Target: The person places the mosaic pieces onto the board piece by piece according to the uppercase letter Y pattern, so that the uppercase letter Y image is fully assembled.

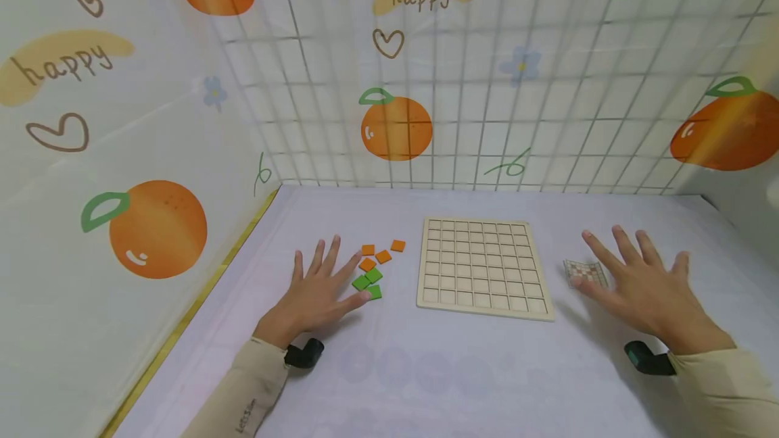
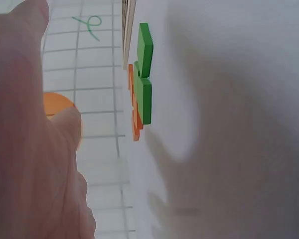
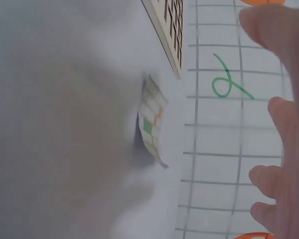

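Note:
My left hand (image 1: 316,293) is held with fingers spread just left of a loose group of small square tiles. Three green tiles (image 1: 362,282) lie by its thumb, and several orange tiles (image 1: 383,257) lie a little farther back. In the left wrist view the green tiles (image 2: 146,99) show below the hand, which casts its shadow on the table. On the right, my right hand (image 1: 648,286) is also spread, its thumb overlapping a small curled paper (image 1: 585,273) in the head view. That paper (image 3: 152,119) has a printed grid with green and orange squares. Neither hand holds anything.
A pale wooden grid board (image 1: 483,265) with square cells lies flat between the hands. The white-covered table (image 1: 426,377) meets a fabric wall (image 1: 328,86) printed with oranges at the back, and another at the left. A black wrist device (image 1: 306,354) sits on each wrist.

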`<state>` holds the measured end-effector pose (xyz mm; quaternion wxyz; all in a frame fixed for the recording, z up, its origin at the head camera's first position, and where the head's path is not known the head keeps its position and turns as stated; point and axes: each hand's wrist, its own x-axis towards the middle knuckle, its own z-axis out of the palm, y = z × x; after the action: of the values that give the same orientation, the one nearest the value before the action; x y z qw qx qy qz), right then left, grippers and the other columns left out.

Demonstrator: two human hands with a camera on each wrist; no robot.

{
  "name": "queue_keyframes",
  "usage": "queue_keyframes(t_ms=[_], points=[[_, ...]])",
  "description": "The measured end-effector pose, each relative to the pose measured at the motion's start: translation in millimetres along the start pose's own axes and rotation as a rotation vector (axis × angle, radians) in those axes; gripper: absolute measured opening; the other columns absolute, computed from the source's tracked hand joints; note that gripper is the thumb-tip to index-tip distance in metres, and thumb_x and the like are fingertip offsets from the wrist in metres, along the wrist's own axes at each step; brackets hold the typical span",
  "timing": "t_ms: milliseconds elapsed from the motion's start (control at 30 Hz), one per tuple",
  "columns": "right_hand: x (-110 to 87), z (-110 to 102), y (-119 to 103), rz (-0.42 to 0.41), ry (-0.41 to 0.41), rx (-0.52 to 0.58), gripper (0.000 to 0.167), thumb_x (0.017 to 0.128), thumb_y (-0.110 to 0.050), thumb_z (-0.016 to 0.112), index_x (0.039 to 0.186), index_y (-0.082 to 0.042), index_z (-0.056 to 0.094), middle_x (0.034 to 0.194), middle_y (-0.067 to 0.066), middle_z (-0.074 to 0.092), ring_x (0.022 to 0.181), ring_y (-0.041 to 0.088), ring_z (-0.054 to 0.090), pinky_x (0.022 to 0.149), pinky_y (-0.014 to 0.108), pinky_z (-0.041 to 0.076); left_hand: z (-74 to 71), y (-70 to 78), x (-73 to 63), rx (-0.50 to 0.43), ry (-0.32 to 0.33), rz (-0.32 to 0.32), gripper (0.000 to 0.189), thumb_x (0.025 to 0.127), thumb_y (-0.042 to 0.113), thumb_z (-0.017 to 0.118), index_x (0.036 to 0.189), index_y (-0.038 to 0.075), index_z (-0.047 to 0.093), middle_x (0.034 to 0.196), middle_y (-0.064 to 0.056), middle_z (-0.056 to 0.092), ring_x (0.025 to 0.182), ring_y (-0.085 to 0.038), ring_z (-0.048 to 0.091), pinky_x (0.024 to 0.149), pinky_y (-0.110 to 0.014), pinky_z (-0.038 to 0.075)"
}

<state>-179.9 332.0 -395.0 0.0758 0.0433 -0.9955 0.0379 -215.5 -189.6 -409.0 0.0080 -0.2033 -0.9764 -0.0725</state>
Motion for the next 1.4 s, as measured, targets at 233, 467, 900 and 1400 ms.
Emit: queue_keyframes(t_ms=[233, 467, 900, 1400], points=[[-3.0, 6, -10, -0.025, 0.044, -0.027, 0.09, 0.091, -0.073, 0.047, 0.162, -0.027, 0.016, 0.157, 0.032, 0.02, 0.139, 0.059, 0.014, 0.095, 0.086, -0.006, 4.5, 2.0, -0.1, -0.032, -0.005, 0.018, 0.084, 0.093, 0.078, 0.036, 0.159, 0.027, 0.03, 0.167, -0.013, 0.007, 0.151, -0.041, 0.001, 0.109, -0.072, -0.01], [-5.2, 10, -19, -0.088, 0.122, 0.014, 0.088, 0.093, -0.065, 0.054, 0.162, -0.024, 0.017, 0.153, 0.029, 0.035, 0.13, 0.055, 0.036, 0.099, 0.081, 0.011, 6.1, 2.8, 1.6, -0.059, 0.048, 0.034, 0.071, 0.096, 0.068, 0.046, 0.153, 0.026, 0.045, 0.157, -0.012, 0.037, 0.147, -0.039, 0.026, 0.11, -0.074, 0.004], [-9.2, 17, -39, -0.091, 0.207, 0.269, 0.057, 0.097, -0.038, 0.063, 0.139, -0.001, 0.054, 0.128, 0.026, 0.056, 0.104, 0.042, 0.059, 0.076, 0.061, 0.048, 10.9, 5.3, 4.8, -0.171, 0.214, 0.037, 0.033, 0.095, 0.034, 0.068, 0.123, 0.018, 0.072, 0.114, 0.001, 0.069, 0.111, -0.02, 0.062, 0.093, -0.042, 0.051], [-15.1, 33, -53, 0.032, 0.104, 0.646, 0.037, 0.098, -0.033, 0.065, 0.126, -0.008, 0.068, 0.114, 0.012, 0.069, 0.093, 0.028, 0.069, 0.075, 0.033, 0.052, 19.3, 6.6, 6.8, -0.375, 0.224, 0.007, 0.028, 0.091, 0.019, 0.073, 0.118, 0.013, 0.074, 0.103, 0.001, 0.061, 0.09, -0.013, 0.059, 0.078, -0.034, 0.051]])
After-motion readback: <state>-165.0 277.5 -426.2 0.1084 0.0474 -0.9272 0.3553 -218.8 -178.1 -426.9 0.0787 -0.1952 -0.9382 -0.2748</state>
